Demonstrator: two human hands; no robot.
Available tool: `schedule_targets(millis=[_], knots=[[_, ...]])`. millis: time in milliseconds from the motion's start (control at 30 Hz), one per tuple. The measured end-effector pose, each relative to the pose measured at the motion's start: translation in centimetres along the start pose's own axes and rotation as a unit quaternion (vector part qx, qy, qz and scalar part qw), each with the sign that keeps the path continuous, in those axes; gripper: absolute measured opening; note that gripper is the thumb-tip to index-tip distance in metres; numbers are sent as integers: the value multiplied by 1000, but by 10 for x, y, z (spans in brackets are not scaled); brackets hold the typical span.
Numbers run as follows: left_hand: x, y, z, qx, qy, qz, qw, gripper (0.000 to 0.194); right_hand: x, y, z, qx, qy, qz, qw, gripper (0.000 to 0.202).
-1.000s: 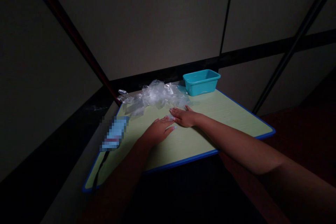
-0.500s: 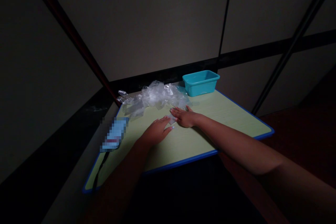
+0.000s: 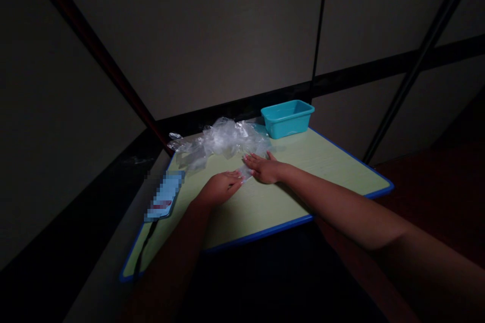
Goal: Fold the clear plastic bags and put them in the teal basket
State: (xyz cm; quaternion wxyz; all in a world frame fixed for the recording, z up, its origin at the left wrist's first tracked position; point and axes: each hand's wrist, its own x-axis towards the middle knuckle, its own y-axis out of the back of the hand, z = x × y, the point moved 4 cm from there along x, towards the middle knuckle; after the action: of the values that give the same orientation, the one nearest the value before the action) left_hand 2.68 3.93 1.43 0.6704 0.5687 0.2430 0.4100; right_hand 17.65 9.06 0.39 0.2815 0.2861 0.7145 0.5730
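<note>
A small piece of clear plastic, looking like a folded plastic bag (image 3: 246, 173), lies on the yellow-green table between my hands. My left hand (image 3: 220, 189) has its fingertips and thumb drawn together at the left edge of the plastic, seemingly pinching it. Palm down, my right hand (image 3: 265, 169) rests flat with fingers stretched over the right part of the plastic and the thumb apart. Behind them is a heap of crumpled clear plastic bags (image 3: 225, 139). The undersides of both hands are hidden.
A turquoise plastic basin (image 3: 288, 120) stands at the table's back right. At the left edge lies a blurred-out light blue flat object (image 3: 164, 196) with a dark strap (image 3: 146, 245). The table (image 3: 265, 212) has a blue rim, and a panelled wall stands behind it.
My left hand has shifted slightly left and its thumb has closed toward the fingers, exposing more plastic between the hands. My right hand stays flat in nearly the same place.
</note>
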Motion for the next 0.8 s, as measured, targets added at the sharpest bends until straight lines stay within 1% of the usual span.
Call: schedule_targets(millis=[133, 233, 333, 433, 567, 667, 800], knots=[[0, 2, 0, -15, 7, 10, 1000, 38, -6, 2, -13, 15, 47, 1, 999, 56], [0, 3, 3, -18, -8, 14, 1000, 36, -10, 1, -24, 31, 68, -33, 997, 57], [0, 3, 3, -11, -8, 14, 1000, 35, -14, -1, -29, 37, 56, -70, 995, 61], [1, 1, 1, -3, 1, 7, 1000, 36, -15, 0, -29, 33, 49, -82, 995, 66], [2, -2, -3, -9, 9, 8, 1000, 37, -13, 1, -26, 20, 58, -87, 994, 69], [2, -4, -4, -9, -2, 9, 1000, 35, -13, 1, -23, 5, 56, -102, 993, 71], [2, -4, -4, -2, -8, 15, 1000, 35, -14, 3, -17, -2, 36, -123, 992, 77]])
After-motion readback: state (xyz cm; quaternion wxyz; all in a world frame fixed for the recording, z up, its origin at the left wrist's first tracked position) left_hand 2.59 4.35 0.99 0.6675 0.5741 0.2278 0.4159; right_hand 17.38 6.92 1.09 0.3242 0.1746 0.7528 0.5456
